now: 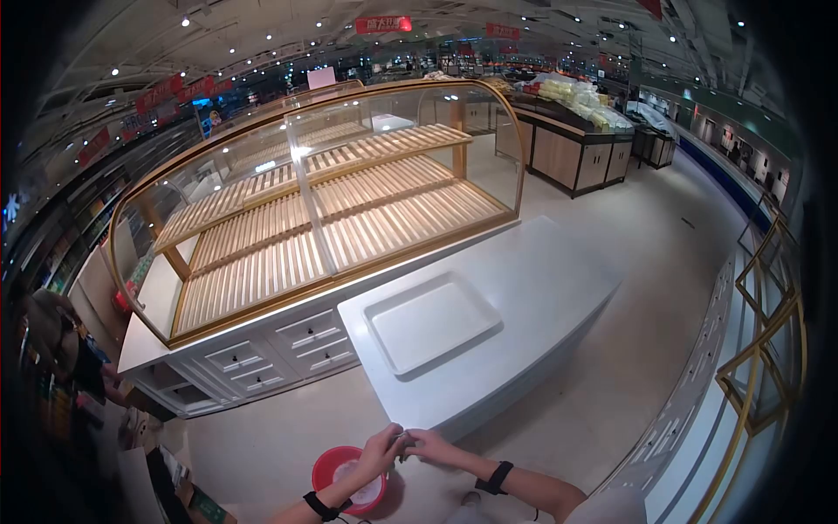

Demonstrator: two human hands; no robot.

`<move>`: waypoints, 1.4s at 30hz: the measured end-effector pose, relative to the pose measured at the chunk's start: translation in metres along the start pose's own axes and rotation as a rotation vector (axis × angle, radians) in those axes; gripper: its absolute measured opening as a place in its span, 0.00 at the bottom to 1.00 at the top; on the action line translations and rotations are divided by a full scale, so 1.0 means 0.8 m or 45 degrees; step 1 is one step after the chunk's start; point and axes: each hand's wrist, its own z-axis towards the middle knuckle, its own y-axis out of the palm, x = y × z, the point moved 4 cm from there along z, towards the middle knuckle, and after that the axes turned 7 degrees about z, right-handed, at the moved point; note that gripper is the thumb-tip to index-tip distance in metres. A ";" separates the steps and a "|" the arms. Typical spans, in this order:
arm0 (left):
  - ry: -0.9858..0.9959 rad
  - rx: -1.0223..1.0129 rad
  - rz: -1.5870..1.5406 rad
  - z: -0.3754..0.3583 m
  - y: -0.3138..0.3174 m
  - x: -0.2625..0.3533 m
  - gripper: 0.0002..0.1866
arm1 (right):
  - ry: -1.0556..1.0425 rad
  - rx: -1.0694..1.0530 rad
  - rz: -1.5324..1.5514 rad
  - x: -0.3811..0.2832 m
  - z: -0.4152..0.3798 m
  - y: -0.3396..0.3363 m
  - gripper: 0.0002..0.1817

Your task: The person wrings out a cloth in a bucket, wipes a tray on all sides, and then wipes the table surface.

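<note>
My left hand (380, 451) and my right hand (426, 445) meet in front of me at the near end of the white counter (524, 301). Their fingers are bent and pressed together at the tips. Something small may be between them, but it is too small to make out. Both wrists wear black bands. Below my left forearm, a red bucket (319, 472) with whitish contents stands on the floor, partly covered by that arm. A shallow white tray (432, 321) lies on the counter, beyond my hands.
Behind the counter stands a glass display case (323, 205) with slatted wooden shelves and white drawers (253, 362). Gold-framed shelving (759, 349) runs along the right. A produce stand (559, 144) is farther back. A person (57, 336) is at the far left, near boxes (166, 472).
</note>
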 end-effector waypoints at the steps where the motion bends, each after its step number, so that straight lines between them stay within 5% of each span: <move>1: -0.039 0.002 0.038 0.013 0.007 0.012 0.08 | 0.206 -0.027 0.031 -0.008 -0.011 -0.020 0.16; 3: -0.045 -0.032 0.073 0.031 0.023 0.021 0.09 | 0.272 -0.119 -0.059 0.034 -0.016 -0.050 0.14; 6: -0.160 0.045 0.034 0.041 0.038 0.017 0.10 | -0.109 -0.018 -0.165 0.033 -0.033 -0.094 0.12; 9: -0.354 0.162 -0.026 0.059 0.029 0.015 0.10 | 0.249 -0.094 -0.227 0.091 -0.037 -0.141 0.11; 12: -0.355 0.206 -0.148 0.091 0.017 0.000 0.10 | 0.441 -0.066 0.179 0.102 -0.033 -0.179 0.18; 16: -0.362 -0.094 -0.301 0.133 0.039 -0.010 0.11 | -0.075 0.006 -0.071 -0.024 0.008 -0.189 0.42; 19: -0.098 -0.224 -0.281 0.184 0.044 0.002 0.11 | -0.232 -0.108 -0.231 -0.044 0.059 -0.190 0.42; 20: -0.170 -0.230 -0.316 0.195 0.040 0.003 0.12 | -0.145 -0.051 -0.268 -0.009 0.074 -0.193 0.33; 23: -0.316 -0.197 -0.357 0.233 0.015 -0.005 0.11 | 0.210 -0.482 -0.706 -0.026 0.117 -0.226 0.24; 27: -0.267 -0.027 -0.602 0.272 0.014 -0.027 0.11 | -0.343 0.166 -0.365 -0.093 0.137 -0.298 0.10; 29: -0.316 -0.071 -0.911 0.295 0.024 -0.022 0.12 | -0.414 0.447 -0.416 -0.101 0.146 -0.324 0.10; 33: -0.233 -0.017 -0.537 0.338 0.044 -0.041 0.09 | 0.005 0.285 -0.261 -0.066 0.161 -0.347 0.10; 37: -0.319 0.431 -0.574 0.362 0.042 -0.053 0.03 | 0.024 0.312 0.010 -0.010 0.176 -0.385 0.10; 42: -0.522 0.192 -0.143 0.385 0.034 -0.005 0.08 | 0.238 0.059 0.390 -0.014 0.181 -0.423 0.15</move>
